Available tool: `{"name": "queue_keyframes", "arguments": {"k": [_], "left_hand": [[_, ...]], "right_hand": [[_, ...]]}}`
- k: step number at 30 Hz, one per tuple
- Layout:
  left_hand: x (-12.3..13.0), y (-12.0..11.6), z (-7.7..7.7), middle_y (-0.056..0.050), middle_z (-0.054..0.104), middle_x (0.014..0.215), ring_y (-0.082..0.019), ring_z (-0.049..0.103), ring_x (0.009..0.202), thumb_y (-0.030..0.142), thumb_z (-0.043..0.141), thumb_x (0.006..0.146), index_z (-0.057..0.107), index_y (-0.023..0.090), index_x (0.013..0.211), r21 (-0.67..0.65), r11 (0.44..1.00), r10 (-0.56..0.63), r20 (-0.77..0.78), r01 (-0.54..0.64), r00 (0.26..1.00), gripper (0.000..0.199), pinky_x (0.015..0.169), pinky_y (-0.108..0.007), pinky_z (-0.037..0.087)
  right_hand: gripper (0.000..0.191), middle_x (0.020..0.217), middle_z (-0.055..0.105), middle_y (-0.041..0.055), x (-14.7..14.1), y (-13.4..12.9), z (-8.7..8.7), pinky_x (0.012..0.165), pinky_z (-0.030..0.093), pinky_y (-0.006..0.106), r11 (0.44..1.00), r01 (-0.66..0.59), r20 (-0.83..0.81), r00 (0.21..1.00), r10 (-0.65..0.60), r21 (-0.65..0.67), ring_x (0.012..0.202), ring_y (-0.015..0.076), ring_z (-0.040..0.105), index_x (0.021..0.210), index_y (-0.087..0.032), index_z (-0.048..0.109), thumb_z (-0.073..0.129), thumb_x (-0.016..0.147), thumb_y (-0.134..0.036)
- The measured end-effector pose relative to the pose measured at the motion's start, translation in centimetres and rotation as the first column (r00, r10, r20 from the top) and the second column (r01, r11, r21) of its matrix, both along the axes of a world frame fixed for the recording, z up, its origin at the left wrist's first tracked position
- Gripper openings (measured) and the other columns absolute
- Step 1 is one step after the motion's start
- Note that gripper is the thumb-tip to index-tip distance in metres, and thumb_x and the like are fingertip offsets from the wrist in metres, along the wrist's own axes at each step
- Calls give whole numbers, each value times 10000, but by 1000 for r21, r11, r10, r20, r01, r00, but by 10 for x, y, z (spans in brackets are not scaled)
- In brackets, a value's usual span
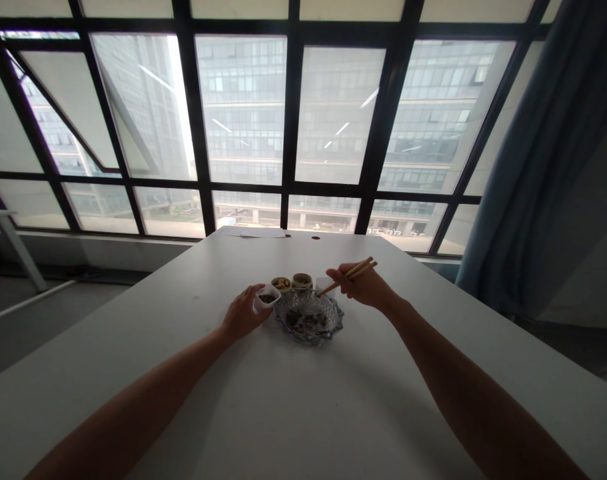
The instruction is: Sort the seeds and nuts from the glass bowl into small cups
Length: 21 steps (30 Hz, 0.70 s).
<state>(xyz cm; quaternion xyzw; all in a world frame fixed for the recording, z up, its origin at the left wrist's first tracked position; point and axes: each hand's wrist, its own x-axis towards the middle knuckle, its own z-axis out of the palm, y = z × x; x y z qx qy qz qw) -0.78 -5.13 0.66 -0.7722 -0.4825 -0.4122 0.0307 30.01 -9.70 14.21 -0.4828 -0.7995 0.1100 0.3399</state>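
Observation:
My left hand [246, 312] grips a small white cup [260, 304] with dark bits inside, tilted beside the left rim of a clear, scalloped glass bowl [337, 319]. Dark pieces lie in the bowl. In my right hand [360, 283] is a pair of wooden chopsticks [330, 288], their tips over the bowl's back right part. Behind the bowl are two small round containers, one with yellowish pieces [281, 284] and one with darker contents [302, 281]. A pale, see-through cup [323, 285] stands to their right, partly behind the chopsticks.
All of this is on a long white table [303, 413]. White papers [253, 233] lie at its far end, near two small dark round spots. Large windows rise behind it, with a blue curtain [518, 167] at the right and another table [13, 240] at the far left.

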Motion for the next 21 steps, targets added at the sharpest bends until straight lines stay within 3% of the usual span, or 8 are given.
{"name": "queue_keyframes", "arguments": {"k": [4, 13, 21], "left_hand": [[0, 1, 0, -90, 696, 1193, -263, 689, 1039, 344, 701, 768, 532, 243, 1243, -22, 1000, 6, -9, -6, 1000, 514, 886, -403, 567], [1, -1, 1, -98, 691, 1208, -273, 688, 1055, 353, 704, 764, 525, 238, 1254, 11, 1000, 8, -9, -8, 1000, 534, 908, -419, 561], [2, -1, 1, -99, 686, 1213, -272, 682, 1066, 340, 705, 767, 520, 238, 1251, 17, 1000, 4, -9, -4, 1000, 528, 920, -423, 558]], "right_hand": [[580, 520, 624, 50, -2, 4, -7, 423, 440, 242, 997, -10, 40, 999, 13, -81, 426, 141, 578, 619, -183, 561, 479, 873, -698], [583, 522, 627, 51, -7, 2, -8, 429, 419, 240, 996, -40, 109, 993, 48, -74, 446, 140, 568, 608, -185, 570, 459, 887, -685], [596, 506, 612, 45, -6, 0, -6, 414, 410, 237, 997, -52, 63, 996, 56, -59, 428, 137, 558, 607, -183, 564, 456, 884, -699]]}}
